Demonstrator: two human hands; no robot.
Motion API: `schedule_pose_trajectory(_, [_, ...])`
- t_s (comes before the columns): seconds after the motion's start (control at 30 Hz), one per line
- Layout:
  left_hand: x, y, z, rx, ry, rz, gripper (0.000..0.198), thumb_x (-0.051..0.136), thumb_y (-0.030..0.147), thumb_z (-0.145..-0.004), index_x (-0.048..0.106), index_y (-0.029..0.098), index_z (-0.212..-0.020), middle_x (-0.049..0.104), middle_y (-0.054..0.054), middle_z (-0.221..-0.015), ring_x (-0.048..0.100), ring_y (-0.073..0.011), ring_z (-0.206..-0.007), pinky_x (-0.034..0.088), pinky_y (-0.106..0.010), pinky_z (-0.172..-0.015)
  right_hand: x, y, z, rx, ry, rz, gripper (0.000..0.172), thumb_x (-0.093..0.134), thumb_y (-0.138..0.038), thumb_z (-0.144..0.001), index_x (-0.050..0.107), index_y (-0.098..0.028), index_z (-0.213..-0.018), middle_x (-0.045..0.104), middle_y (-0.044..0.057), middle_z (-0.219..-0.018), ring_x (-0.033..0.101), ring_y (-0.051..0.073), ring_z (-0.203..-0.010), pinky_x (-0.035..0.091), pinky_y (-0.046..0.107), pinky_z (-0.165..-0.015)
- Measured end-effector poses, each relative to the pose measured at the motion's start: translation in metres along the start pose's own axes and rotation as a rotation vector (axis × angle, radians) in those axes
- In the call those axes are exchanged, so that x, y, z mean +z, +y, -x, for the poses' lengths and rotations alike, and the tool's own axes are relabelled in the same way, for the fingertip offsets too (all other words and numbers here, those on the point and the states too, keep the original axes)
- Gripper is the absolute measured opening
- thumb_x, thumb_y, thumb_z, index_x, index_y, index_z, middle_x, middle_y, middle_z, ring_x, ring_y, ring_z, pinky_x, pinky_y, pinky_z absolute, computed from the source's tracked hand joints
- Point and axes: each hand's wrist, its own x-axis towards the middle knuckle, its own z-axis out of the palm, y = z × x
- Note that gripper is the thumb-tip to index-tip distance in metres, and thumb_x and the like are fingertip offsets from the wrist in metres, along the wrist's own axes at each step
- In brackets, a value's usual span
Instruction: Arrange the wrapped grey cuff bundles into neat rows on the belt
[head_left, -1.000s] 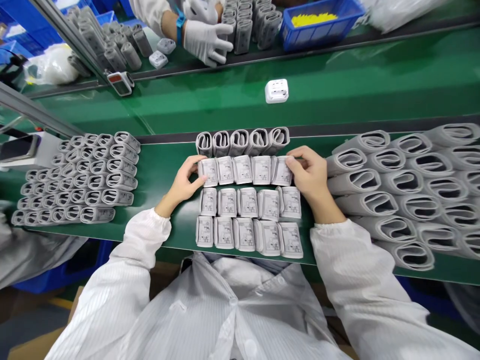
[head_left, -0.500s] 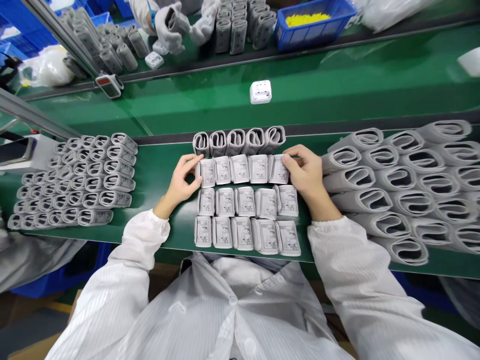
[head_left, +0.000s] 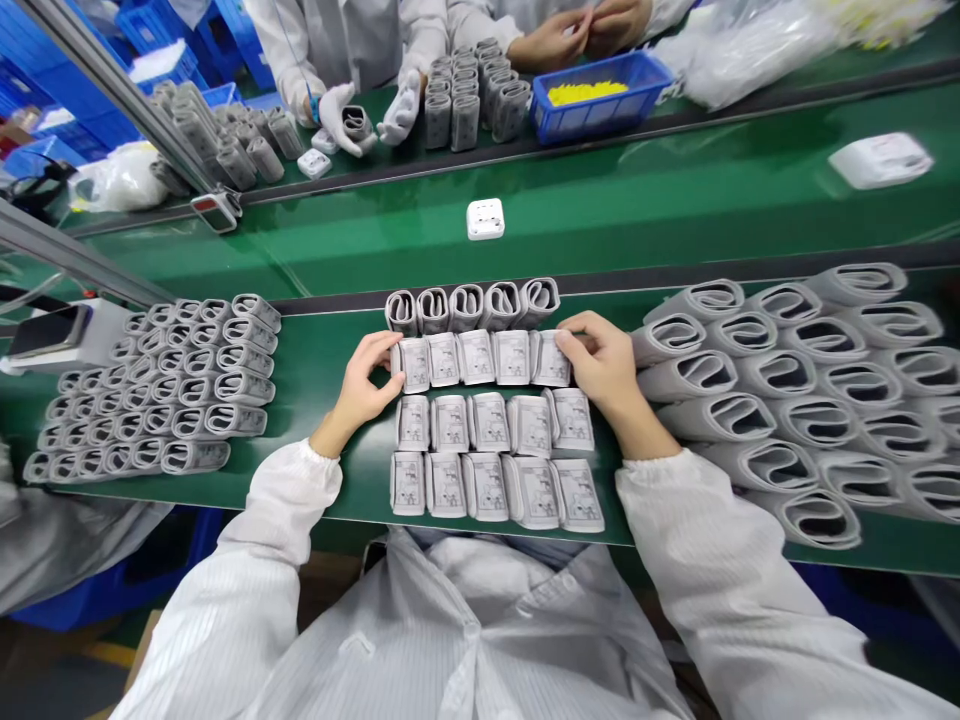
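My left hand (head_left: 365, 380) has its fingertips against the left end of a row of several rolled grey cuffs with printed white labels (head_left: 476, 357). My right hand (head_left: 604, 365) presses its thumb and fingers on that row's right end. Neither hand closes around a cuff. Several upright rolled cuffs (head_left: 465, 307) stand just beyond the row, and two more labelled rows (head_left: 491, 470) lie nearer me. All of them rest on a green conveyor belt (head_left: 322, 340).
Large blocks of rolled grey cuffs stand on end to the left (head_left: 172, 385) and right (head_left: 772, 400). A white device (head_left: 485, 219) lies on a second green belt (head_left: 637, 180). Beyond it, a co-worker's gloved hands (head_left: 337, 118) hold a cuff near a blue bin of yellow pieces (head_left: 592, 100).
The whole scene sits lower in view as my head has shifted. My hands stay at the row's ends. The white device has moved left, and the co-worker's gloved hands now hold a rolled cuff.
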Motion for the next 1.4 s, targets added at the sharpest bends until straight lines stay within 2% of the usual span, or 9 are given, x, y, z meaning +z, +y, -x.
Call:
schedule_pose_trajectory(0.27, [0.0014,-0.0024,-0.0006,0.02,0.005,0.024,0.058,0.08,0.054,-0.109,0.069,0.034,-0.163,0.07,-0.013,-0.147,0.076,-0.0207,-0.112,0.069,-0.032,-0.087,-0.001,0.0011,-0.0003,-0.004,-0.006,0.013,0.034,0.08,-0.057,-0.099,0.072,-0.028,-0.084,0.072,0.003,-0.089,0.058,0.019,-0.065,0.044,0.034,-0.054])
schedule_pose_trajectory(0.5, [0.0001,-0.0044,-0.0001,0.012,-0.023,-0.021,0.061,0.076,0.058,-0.11,0.068,0.033,-0.165,0.069,-0.014,-0.149,0.075,-0.0217,-0.114,0.069,-0.034,-0.088,-0.0016,-0.0013,0.0002,0.023,-0.005,0.03,0.036,0.08,-0.06,-0.099,0.071,-0.028,-0.084,0.074,0.005,-0.091,0.058,0.02,-0.066,0.044,0.034,-0.053])
schedule_pose_trajectory(0.67, [-0.0012,-0.0076,0.0013,0.002,-0.059,0.007,0.064,0.076,0.055,-0.111,0.063,0.037,-0.171,0.066,-0.013,-0.152,0.074,-0.0203,-0.111,0.069,-0.034,-0.088,-0.0012,0.0017,0.0002,0.013,0.002,0.033,0.036,0.079,-0.059,-0.1,0.071,-0.028,-0.084,0.074,0.004,-0.09,0.06,0.02,-0.066,0.047,0.034,-0.054])
schedule_pose_trajectory(0.8, [-0.0028,-0.0089,0.0026,-0.013,-0.157,0.012,0.091,0.08,0.069,-0.104,0.046,0.039,-0.183,0.057,-0.016,-0.165,0.072,-0.029,-0.129,0.07,-0.04,-0.092,-0.0012,0.0056,-0.0003,0.02,0.024,0.074,0.032,0.078,-0.056,-0.101,0.073,-0.029,-0.086,0.074,0.004,-0.089,0.065,0.022,-0.073,0.053,0.036,-0.06])
schedule_pose_trajectory(0.9, [-0.0036,-0.0077,0.0026,-0.021,-0.195,-0.004,0.104,0.085,0.071,-0.099,0.038,0.04,-0.186,0.053,-0.017,-0.169,0.068,-0.0351,-0.142,0.07,-0.043,-0.096,-0.0019,0.0069,-0.0002,0.019,0.034,0.08,0.027,0.078,-0.051,-0.101,0.073,-0.028,-0.087,0.075,0.004,-0.09,0.067,0.023,-0.075,0.054,0.035,-0.062])
schedule_pose_trajectory(1.07, [-0.004,-0.0064,0.0023,-0.022,-0.192,-0.027,0.099,0.084,0.066,-0.101,0.04,0.04,-0.186,0.053,-0.017,-0.169,0.066,-0.036,-0.145,0.07,-0.043,-0.096,-0.0027,0.0073,0.0001,0.018,0.023,0.083,0.024,0.077,-0.047,-0.101,0.073,-0.028,-0.087,0.074,0.004,-0.091,0.066,0.022,-0.076,0.053,0.035,-0.062])
schedule_pose_trajectory(1.2, [-0.003,-0.0079,0.0032,-0.033,-0.191,-0.027,0.098,0.083,0.064,-0.101,0.04,0.037,-0.185,0.05,-0.018,-0.173,0.065,-0.0379,-0.148,0.07,-0.045,-0.097,-0.002,0.0079,0.0001,-0.005,0.022,0.056,0.029,0.077,-0.053,-0.102,0.072,-0.028,-0.087,0.073,0.004,-0.09,0.065,0.022,-0.076,0.051,0.035,-0.061])
schedule_pose_trajectory(1.33, [-0.0023,-0.0089,0.0036,-0.045,-0.179,-0.007,0.098,0.081,0.062,-0.103,0.035,0.038,-0.187,0.05,-0.019,-0.175,0.068,-0.0351,-0.142,0.07,-0.044,-0.097,-0.0013,0.0062,-0.0001,0.007,0.018,0.047,0.031,0.077,-0.056,-0.1,0.071,-0.028,-0.087,0.073,0.004,-0.091,0.063,0.022,-0.074,0.05,0.034,-0.059])
schedule_pose_trajectory(1.4, [-0.0029,-0.0084,0.0032,-0.036,-0.179,-0.016,0.095,0.081,0.061,-0.103,0.039,0.038,-0.185,0.05,-0.019,-0.174,0.066,-0.0368,-0.147,0.07,-0.044,-0.097,-0.0012,0.0041,-0.0004,0.022,0.014,0.05,0.032,0.077,-0.056,-0.099,0.071,-0.028,-0.086,0.073,0.004,-0.09,0.063,0.022,-0.074,0.051,0.035,-0.059])
